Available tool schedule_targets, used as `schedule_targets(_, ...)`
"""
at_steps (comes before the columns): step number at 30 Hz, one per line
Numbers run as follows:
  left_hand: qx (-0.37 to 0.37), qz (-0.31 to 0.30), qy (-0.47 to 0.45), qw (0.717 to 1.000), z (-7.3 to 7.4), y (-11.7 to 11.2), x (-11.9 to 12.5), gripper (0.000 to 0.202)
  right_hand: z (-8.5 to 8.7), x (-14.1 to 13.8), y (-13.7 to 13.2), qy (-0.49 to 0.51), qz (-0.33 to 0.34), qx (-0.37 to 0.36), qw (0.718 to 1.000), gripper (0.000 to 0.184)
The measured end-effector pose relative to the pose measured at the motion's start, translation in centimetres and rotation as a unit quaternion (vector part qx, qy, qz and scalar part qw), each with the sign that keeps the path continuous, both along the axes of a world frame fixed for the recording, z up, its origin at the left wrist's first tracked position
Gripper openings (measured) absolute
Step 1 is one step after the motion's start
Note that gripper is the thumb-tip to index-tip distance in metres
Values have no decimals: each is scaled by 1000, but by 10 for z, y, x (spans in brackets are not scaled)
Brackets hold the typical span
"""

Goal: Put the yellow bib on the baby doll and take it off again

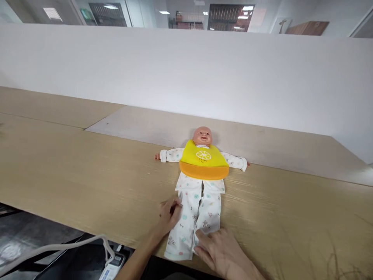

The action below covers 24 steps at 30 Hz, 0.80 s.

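A baby doll [203, 136] lies on its back on the table, arms stretched out to both sides. It wears a yellow silicone bib [194, 158] with an orange pocket and a white printed top [175, 154]. White patterned trousers [186, 217] cover its legs. Beside the trousers' left edge is my left hand [169, 214], its fingers curled in and touching or almost touching the cloth; anything inside them is hidden. My right hand [220, 249] rests over the lower right trouser leg, thumb and forefinger apart, covering that hem.
The wooden table [87, 171] backs onto a white partition [186, 70]. A grey-white board [140, 120] lies along its rear. At the lower left, below the table edge, are a white cable [64, 245] and a white device [112, 268].
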State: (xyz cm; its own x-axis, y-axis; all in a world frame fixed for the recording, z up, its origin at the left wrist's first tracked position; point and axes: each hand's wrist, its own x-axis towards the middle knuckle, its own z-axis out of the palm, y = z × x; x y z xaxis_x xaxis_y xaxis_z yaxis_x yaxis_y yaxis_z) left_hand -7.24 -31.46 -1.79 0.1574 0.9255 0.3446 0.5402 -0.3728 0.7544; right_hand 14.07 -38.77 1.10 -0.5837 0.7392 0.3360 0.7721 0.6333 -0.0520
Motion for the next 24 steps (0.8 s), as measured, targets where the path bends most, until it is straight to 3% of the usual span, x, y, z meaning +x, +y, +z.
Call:
schedule_targets(6, 25, -37, 20, 999, 1, 30, 6, 10, 3, 1, 2, -18, -30, 67, 997, 34)
schedule_targets(10, 30, -3, 4, 1000, -5, 50, 1, 8, 7, 16, 0, -29, -29, 67, 997, 27)
schedule_targets(15, -11, 47, -92, 995, -15, 70, 1, 4, 10, 30, -6, -45, -17, 22, 999, 22)
schedule_targets(17, -33, 78, -141, 986, -16, 77, 2, 3, 19, 32, -4, -50, -5, -35, 998, 20)
schedule_targets(19, -60, 118, -184, 974, -15, 86, 2, 3, 34, 38, 3, -39, 17, -137, 990, 20)
schedule_targets(22, -86, 154, -212, 961, -12, 103, 2, 3, 55, 54, 28, 24, 18, -305, 952, 30)
schedule_targets(24, -95, 163, -211, 959, -13, 116, 5, 4, 56, 68, 51, 96, -22, -345, 933, 37)
